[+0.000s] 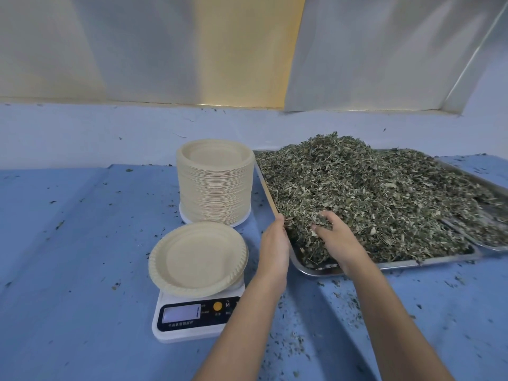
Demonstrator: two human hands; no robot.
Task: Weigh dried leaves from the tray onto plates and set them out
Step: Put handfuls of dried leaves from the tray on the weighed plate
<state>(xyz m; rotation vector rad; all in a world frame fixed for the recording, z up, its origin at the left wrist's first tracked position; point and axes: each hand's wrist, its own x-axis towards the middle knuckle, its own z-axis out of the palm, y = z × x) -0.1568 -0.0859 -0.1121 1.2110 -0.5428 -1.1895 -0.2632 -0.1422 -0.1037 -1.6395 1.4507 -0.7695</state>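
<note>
Dried leaves (371,188): grey-green, heaped high on a metal tray (398,264) at right of the blue desk (68,243). The heap covers almost the whole tray; only the near rim and the near-left corner show bare metal. A 2nd metal tray (494,247) sits just beside it on the far right, cut by the frame edge, with a thinner layer of leaves.

Stack of plates (215,188): tall, beige, upright, just left of the tray's far-left corner, standing on a white round base.

1 plate (198,257): beige, no leaves on it, sits on the scale, near side of the stack. It overhangs the platform on all sides and looks slightly tilted.

Scale (192,317): white body, dark front panel, lit display, orange button. Reading not legible.

Hands, well apart from the plate, close to each other at the tray's near-left part:
- Left hand (275,243): back of hand up, fingers straight, fingertips touching the tray's left rim. Thumb not visible.
- Right hand (334,237): over the tray, fingers and thumb curled into the heap, closed round a clump of leaves.

Leaf scraps (343,312): scattered over the desk, densest on the near right.
</note>
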